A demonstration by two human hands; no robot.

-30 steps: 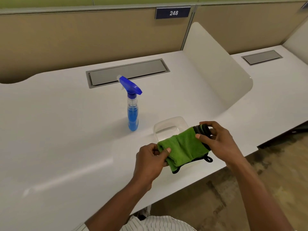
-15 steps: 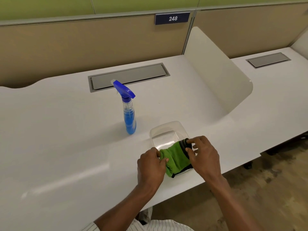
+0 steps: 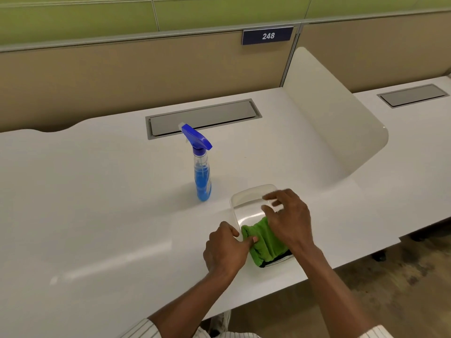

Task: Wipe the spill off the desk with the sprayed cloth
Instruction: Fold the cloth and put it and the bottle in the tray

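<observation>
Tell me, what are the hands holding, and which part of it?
The green cloth, lying in the clear tray. The left hand pinches its left edge; the right hand lies over its right side, grip unclear.

One readable marking only: white digits "248" on a dark blue plate (image 3: 267,35), fixed at the top edge of the tan partition (image 3: 122,76) behind the desk, just left of the post between two panels; spray bottle (image 3: 202,172) without legible label; no other legible print.
</observation>
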